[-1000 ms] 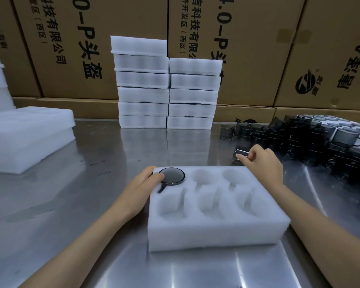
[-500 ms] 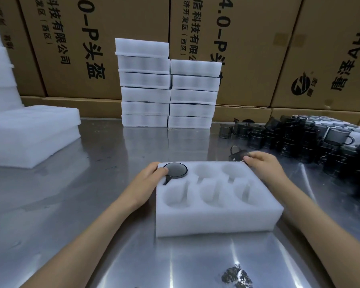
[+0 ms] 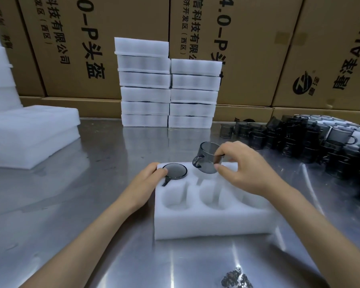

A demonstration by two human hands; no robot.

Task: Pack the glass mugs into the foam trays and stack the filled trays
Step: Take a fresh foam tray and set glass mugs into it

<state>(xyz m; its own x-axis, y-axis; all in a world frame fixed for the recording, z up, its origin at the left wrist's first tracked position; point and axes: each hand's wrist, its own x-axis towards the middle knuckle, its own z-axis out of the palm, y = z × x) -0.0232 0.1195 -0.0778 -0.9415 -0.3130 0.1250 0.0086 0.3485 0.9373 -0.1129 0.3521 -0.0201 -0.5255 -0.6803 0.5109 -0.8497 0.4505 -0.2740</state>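
Mug (image 3: 209, 157) (pinched, right hand (image 3: 243, 171)) seemingly above tray (image 3: 212, 223).

1. The white six-pocket foam tray (image 3: 208, 223) lies on the steel counter (image 3: 104, 163), nearest the viewer.
2. A smoked glass mug (image 3: 175, 171) sits in the tray's far-left pocket, the left hand (image 3: 142, 189) touching it.
3. The right hand (image 3: 242, 170) holds a second smoked glass mug (image 3: 208, 157) above the tray's far-middle pocket.
4. Behind the tray stand two stacks of white foam trays (image 3: 166, 88), with the brown cardboard boxes (image 3: 247, 48) behind them.
5. Right of the tray is a crowd of dark glass mugs (image 3: 312, 140).
6. Left of the tray lie white foam slabs (image 3: 29, 132).
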